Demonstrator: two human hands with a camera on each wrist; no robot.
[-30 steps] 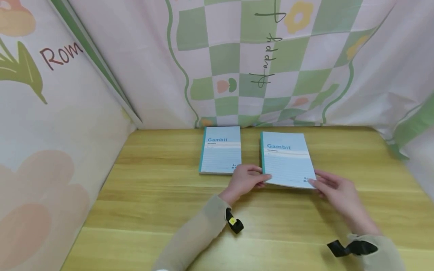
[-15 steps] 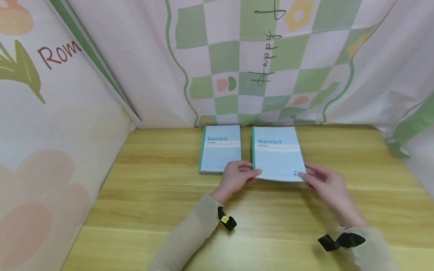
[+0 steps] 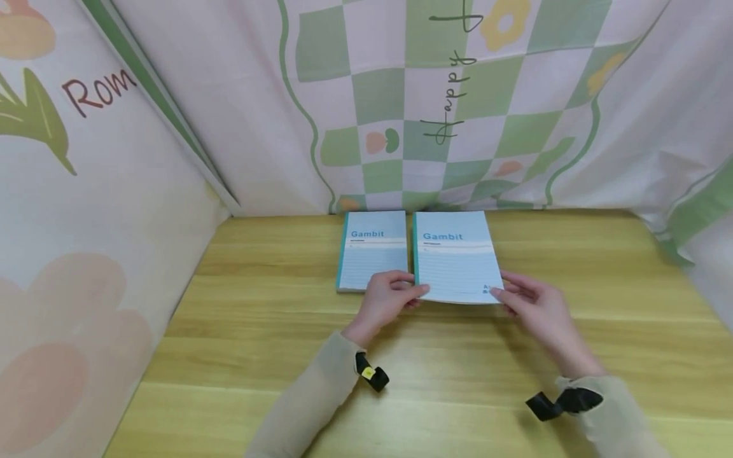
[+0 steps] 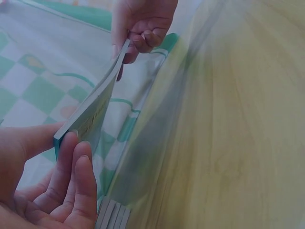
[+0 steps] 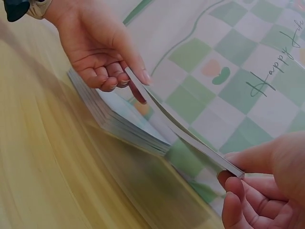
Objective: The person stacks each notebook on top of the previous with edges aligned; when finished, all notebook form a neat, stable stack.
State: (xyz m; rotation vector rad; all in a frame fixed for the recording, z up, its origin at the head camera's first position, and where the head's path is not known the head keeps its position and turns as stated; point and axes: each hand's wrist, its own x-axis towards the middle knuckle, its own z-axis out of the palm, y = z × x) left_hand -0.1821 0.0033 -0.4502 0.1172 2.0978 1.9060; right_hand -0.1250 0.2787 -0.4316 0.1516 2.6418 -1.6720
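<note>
A light-blue notebook [image 3: 458, 261] with a teal spine and the word Gambit is held above the table by both hands. My left hand [image 3: 385, 298] pinches its near left corner, thumb on the cover and fingers beneath. At the near right corner, my right hand [image 3: 532, 308] pinches it the same way. In the right wrist view the held notebook [image 5: 183, 131] bows slightly and hangs apart from a stack of notebooks [image 5: 119, 119]. That stack's top notebook [image 3: 375, 251] has the same cover and lies just left of the held one, its near right corner hidden by my left hand.
The wooden table [image 3: 258, 331] carries the stack near its back edge. Behind it hangs a green-and-white checked curtain [image 3: 378, 95]. A printed cloth [image 3: 69, 222] closes off the left side.
Both hands have carried the held notebook leftward and slightly toward the back, closer to the stack. The stack has stayed in place.
</note>
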